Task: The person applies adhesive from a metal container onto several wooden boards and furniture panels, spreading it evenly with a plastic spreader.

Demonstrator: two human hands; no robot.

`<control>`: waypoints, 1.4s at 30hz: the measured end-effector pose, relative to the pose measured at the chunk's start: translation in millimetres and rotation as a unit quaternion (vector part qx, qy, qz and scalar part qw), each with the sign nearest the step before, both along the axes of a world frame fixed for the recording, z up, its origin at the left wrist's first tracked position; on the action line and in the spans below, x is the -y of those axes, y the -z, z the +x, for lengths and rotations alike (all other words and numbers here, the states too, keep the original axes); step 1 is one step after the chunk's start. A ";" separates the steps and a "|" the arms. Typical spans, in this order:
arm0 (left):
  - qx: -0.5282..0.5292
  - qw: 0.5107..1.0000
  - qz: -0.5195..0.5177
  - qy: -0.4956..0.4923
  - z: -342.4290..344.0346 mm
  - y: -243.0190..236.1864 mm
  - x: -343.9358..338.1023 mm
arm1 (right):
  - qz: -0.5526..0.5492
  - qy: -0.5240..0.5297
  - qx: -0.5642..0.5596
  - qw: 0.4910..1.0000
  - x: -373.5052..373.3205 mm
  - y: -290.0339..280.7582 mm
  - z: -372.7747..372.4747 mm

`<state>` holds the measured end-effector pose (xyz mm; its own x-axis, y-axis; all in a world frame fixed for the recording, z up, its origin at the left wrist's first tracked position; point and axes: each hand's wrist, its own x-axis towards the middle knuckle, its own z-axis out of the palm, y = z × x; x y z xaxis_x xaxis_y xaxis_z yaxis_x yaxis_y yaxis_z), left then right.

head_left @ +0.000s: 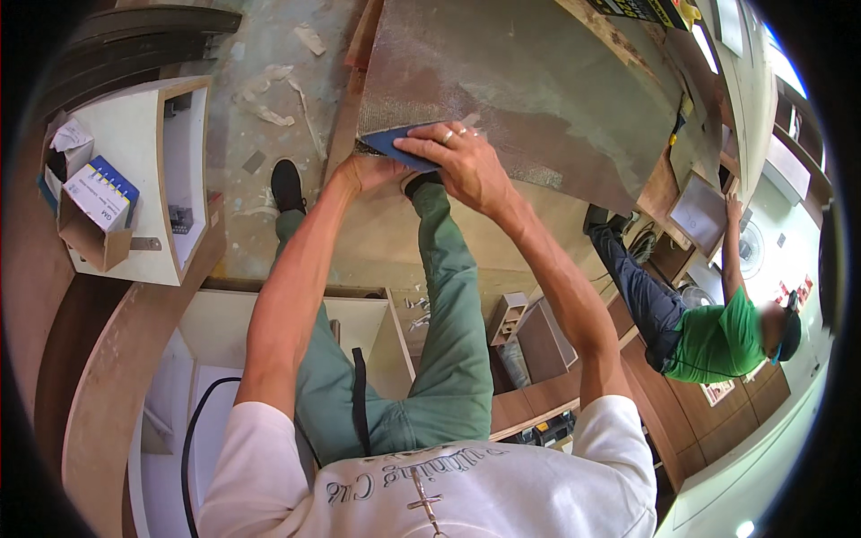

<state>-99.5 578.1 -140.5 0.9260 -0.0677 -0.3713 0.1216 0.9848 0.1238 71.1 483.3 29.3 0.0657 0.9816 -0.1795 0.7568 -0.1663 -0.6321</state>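
A flat, dark-blue piece with a straight edge (387, 139) is held in front of me, at the near left corner of a large grey-brown board (502, 81) with pale smears. My right hand (457, 161), with a ring on one finger, grips it from above, fingers along its face. Beneath its lower edge, my left hand (375, 172) is closed on it, its fingers partly hidden. What the blue piece is, I cannot tell. A ribbed, greyish patch shows on the board beside it.
At left stands a white cabinet (121, 134) bearing an opened cardboard box (94, 235). A pale open cabinet carcass (363, 327) is by my legs. On the right, a person in a green shirt (717, 341) reaches toward a framed panel (698, 215). Scraps (269, 112) litter the floor.
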 end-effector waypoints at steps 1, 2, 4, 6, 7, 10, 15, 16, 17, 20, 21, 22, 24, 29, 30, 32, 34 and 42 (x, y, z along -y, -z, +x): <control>-0.018 0.999 0.027 0.016 -3.5 2.3 0.5 | 0.002 -0.003 0.008 1.000 4.8 -1.5 -3.6; 0.037 0.999 -0.016 0.003 -3.1 6.2 -0.5 | -0.012 0.001 0.006 1.000 10.8 -4.1 -6.8; 0.086 0.995 -0.047 0.015 -3.3 14.7 -0.3 | -0.016 0.001 0.013 1.000 19.4 -8.1 -11.7; 0.086 0.995 -0.040 0.011 -5.3 23.9 -1.0 | -0.020 0.001 0.020 1.000 26.4 -13.0 -12.5; 0.088 0.995 -0.040 0.013 -9.2 28.4 0.8 | -0.030 -0.013 0.016 0.999 30.0 -17.6 -9.9; 0.026 0.999 -0.019 -0.001 -22.0 36.6 1.5 | -0.057 -0.009 -0.057 0.997 38.8 -34.2 6.4; -0.024 0.991 -0.128 -0.007 30.6 -21.2 14.6 | -0.048 0.149 -0.084 0.984 59.2 -34.2 55.2; -0.016 0.992 -0.129 -0.002 39.9 -36.5 15.5 | -0.010 0.173 -0.033 0.984 63.0 -18.8 61.8; -0.040 0.995 -0.091 0.008 42.2 -48.0 15.5 | 0.029 0.195 0.012 0.980 68.1 -3.4 61.0; -0.050 0.996 -0.071 -0.013 16.4 -33.5 0.4 | -0.007 0.154 -0.022 0.988 64.0 7.4 31.8; -0.027 0.994 -0.099 -0.038 3.3 -23.0 -5.1 | -0.021 0.140 -0.038 0.989 60.4 5.4 21.0; -0.025 0.994 -0.104 -0.033 8.8 -23.8 1.4 | -0.016 0.165 -0.035 0.986 69.6 3.2 23.2; -0.066 0.998 0.021 -0.011 27.9 -36.5 16.6 | -0.034 0.182 -0.024 0.982 92.7 3.1 31.0; -0.325 0.943 0.064 0.027 -121.4 28.8 27.2 | 0.007 0.240 -0.064 0.969 105.1 14.4 35.6; -0.402 0.910 0.087 0.054 -168.8 37.6 22.5 | 0.023 0.278 -0.088 0.956 110.1 14.7 34.9; -0.470 0.856 0.176 0.124 -198.4 20.2 10.9 | 0.016 0.358 -0.119 0.926 120.9 0.7 39.1; -0.447 0.847 0.275 0.084 -149.3 -2.2 -10.0 | 0.044 0.422 -0.131 0.896 138.9 0.1 47.5; -0.043 0.760 0.645 0.068 284.8 -113.6 -46.2 | 0.049 0.605 -0.273 0.747 209.4 11.0 43.8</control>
<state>185.3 624.3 -26.8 0.9113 0.3122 -0.2685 0.2736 0.0284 0.9614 114.9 274.0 18.3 0.8583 0.2736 -0.4341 -0.2835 -0.4523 -0.8456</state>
